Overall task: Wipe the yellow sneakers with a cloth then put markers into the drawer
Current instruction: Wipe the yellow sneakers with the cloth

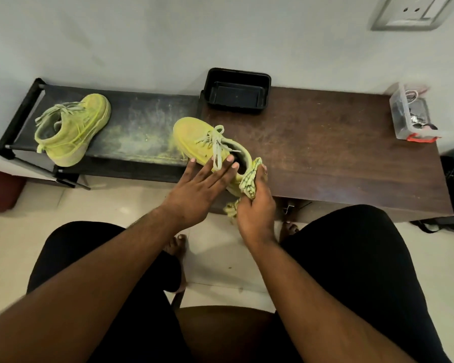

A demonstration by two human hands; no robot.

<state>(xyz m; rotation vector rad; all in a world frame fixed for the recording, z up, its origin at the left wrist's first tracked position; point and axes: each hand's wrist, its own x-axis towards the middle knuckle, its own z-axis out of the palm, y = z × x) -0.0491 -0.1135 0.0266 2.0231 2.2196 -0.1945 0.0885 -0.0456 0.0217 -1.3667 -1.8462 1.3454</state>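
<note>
Sneaker (205,138) nearest the person sits at the join of the black rack (131,119) and the brown table (325,153), toe pointing far-left. The left hand (202,184) lies flat with straight fingers on its side, probably to steady it. The right hand (254,205) grips a bunched cloth (250,179) against the heel, seemingly for wiping. A second sneaker (74,129) waits far left on the rack.

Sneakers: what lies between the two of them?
Head view: only bare rack top, dusted yellow, lies between the left sneaker and the held sneaker.
</note>
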